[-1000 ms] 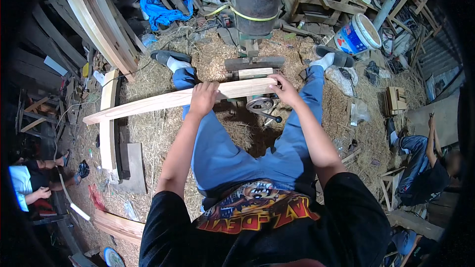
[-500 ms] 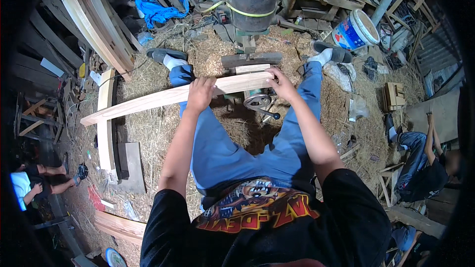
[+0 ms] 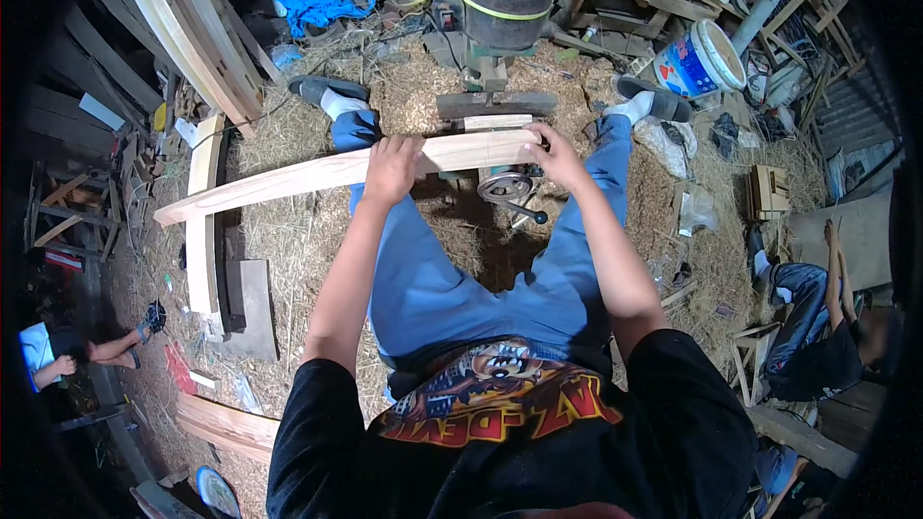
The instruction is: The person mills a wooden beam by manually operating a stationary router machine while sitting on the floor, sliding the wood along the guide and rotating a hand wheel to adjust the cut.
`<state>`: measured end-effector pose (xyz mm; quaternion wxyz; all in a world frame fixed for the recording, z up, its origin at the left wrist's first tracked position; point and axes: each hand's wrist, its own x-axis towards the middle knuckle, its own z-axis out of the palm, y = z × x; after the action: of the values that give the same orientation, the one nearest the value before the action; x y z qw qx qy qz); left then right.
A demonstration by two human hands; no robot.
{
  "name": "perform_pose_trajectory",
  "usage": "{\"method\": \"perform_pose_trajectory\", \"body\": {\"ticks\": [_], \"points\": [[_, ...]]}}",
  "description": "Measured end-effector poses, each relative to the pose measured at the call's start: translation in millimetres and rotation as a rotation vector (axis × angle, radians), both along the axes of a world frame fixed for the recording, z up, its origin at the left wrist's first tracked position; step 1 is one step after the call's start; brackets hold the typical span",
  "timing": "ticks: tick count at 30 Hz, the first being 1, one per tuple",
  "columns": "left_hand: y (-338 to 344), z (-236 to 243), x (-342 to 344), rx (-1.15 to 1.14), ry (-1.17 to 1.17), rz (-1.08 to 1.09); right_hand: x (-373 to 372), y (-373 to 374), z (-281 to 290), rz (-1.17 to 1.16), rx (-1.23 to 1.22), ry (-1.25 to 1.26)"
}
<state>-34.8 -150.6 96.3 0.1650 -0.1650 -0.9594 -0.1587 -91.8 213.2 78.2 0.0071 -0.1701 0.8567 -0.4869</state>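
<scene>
A long, pale plank (image 3: 288,180) lies crosswise before the person, its left portion crossing over a wooden beam (image 3: 201,255); whether the two touch cannot be told. The fingers of the left hand (image 3: 391,173) are clamped over the plank, right of its middle; those of the right hand (image 3: 558,161) are clamped on its right end. Near that end, on the near side, is a metal handwheel (image 3: 504,188); far right, a tilted bucket (image 3: 702,60).
</scene>
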Motion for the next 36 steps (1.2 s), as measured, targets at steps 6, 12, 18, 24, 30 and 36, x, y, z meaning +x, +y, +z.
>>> {"method": "perform_pose_trajectory", "body": {"ticks": [6, 12, 18, 24, 30, 36], "points": [[4.9, 6.6, -2.5, -0.030, 0.040, 0.008, -7.2, 5.0, 5.2, 0.031, 0.036, 0.065], [3.3, -4.0, -2.4, 0.016, 0.036, 0.013, -1.8, 3.1, -0.3, 0.006, 0.012, 0.052], [1.0, -10.9, -2.8, -0.050, -0.033, -0.007, -4.8, 9.0, -2.1, 0.037, 0.009, -0.077], [21.9, 15.0, 5.7, 0.003, 0.102, -0.031, -13.9, 7.5, -7.7, 0.007, 0.010, -0.089], [21.7, 39.1, 7.8, 0.076, 0.008, -0.193, -19.0, -2.7, -15.0, -0.094, -0.133, -0.134], [26.6, 36.9, 14.0, -0.024, -0.014, -0.100, -12.9, -8.4, 6.2, -0.105, -0.124, -0.199]]}}
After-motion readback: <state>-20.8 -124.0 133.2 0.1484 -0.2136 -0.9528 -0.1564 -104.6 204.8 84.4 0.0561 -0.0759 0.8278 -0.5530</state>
